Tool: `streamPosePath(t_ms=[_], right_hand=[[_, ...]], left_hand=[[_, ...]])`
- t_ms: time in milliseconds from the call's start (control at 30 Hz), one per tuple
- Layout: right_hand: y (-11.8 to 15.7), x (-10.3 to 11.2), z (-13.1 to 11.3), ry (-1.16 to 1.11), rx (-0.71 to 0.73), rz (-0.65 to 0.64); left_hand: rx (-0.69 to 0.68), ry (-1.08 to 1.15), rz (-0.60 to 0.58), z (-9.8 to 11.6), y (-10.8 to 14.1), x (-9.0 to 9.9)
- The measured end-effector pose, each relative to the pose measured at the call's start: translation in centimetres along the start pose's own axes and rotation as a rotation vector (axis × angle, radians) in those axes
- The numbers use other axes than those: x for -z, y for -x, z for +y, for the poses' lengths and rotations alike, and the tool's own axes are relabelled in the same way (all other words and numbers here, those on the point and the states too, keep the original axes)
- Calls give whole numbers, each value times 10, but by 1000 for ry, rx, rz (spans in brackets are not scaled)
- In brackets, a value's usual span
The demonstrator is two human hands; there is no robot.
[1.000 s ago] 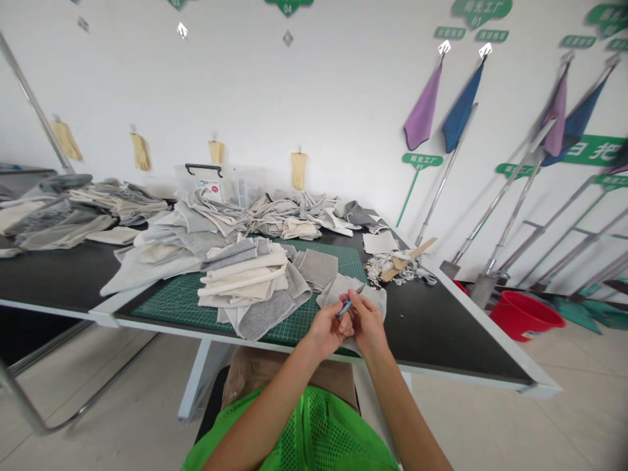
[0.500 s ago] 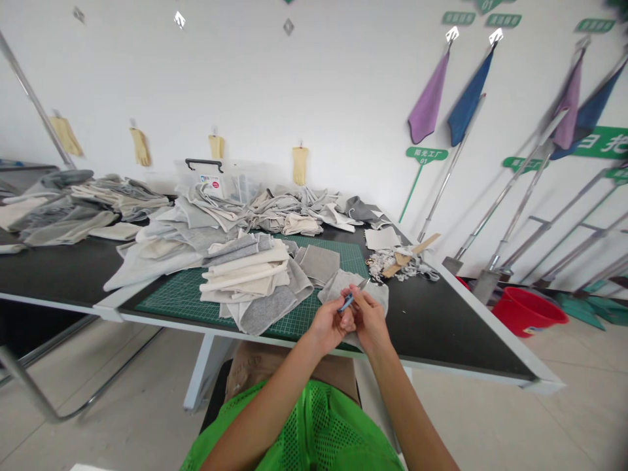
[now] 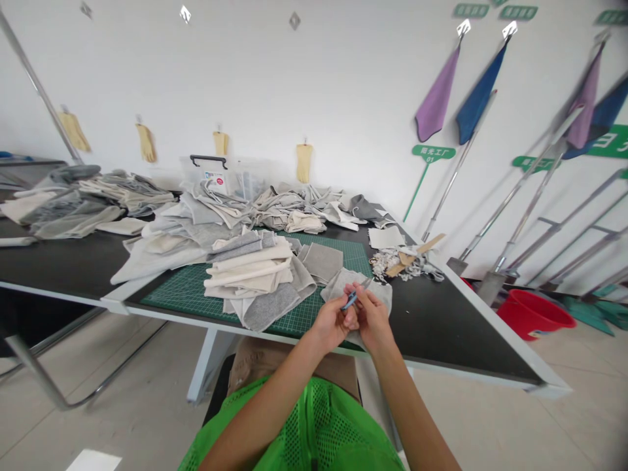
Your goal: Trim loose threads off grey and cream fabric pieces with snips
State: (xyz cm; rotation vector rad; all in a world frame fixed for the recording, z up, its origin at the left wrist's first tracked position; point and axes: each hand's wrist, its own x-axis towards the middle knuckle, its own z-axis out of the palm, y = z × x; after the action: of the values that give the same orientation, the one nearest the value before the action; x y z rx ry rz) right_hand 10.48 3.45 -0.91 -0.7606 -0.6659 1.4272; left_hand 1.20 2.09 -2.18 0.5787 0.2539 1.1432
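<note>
Head view, both hands meeting at the near edge of the table (image 3: 461, 333). The left hand (image 3: 331, 324) grasps a small blue-handled tool (image 3: 349, 301); its slim metallic tip points toward two o'clock. The right hand (image 3: 373, 322) meets it with bent fingers; whether these pinch anything cannot be told. Beneath both lies the light gray cloth (image 3: 383, 294), matte, slightly rumpled and round-cornered, its middle hidden by the hands, at the right side of the green cutting mat (image 3: 184, 291). Relative to the hands: darker gray cloth pieces (image 3: 324, 261) at eleven o'clock; folded cream and gray stack (image 3: 250, 268) at ten; tangled pale scraps (image 3: 415, 267) between one and two.
</note>
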Motion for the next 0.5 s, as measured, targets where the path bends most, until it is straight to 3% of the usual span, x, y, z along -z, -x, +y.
streamPosePath(t_ms=[333,500], right_hand=[[0,0,0,-4,12,4],[3,-1,-2,24,1,92]], left_hand=[[-25,-9,-30,-1,-1,1],[0,-97,-7,-2,-1,-1]])
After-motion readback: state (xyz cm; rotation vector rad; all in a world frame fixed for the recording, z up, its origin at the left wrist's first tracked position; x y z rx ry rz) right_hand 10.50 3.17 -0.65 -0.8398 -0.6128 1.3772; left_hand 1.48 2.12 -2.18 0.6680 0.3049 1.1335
